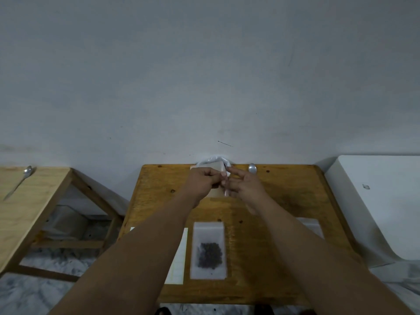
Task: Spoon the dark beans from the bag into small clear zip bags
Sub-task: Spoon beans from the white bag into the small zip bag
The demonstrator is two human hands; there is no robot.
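pinching small clear zip bag (216, 167) in curled fingers of left hand (202, 181), right hand (244, 187) fingers spread, touching its edge

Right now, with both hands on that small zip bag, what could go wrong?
1. The left hand and right hand are both busy with the small zip bag; letting go to reach the spoon may let its mouth close.
2. The filled zip bag lies between the forearms; an arm could sweep it off.

A filled zip bag (208, 250) lies flat near the surface's near edge, dark beans (210, 255) heaped in its lower half. An empty zip bag (217, 167) is held upright over the far edge, in front of the white bag (212, 160). The spoon (252, 168) lies just beside that bag.
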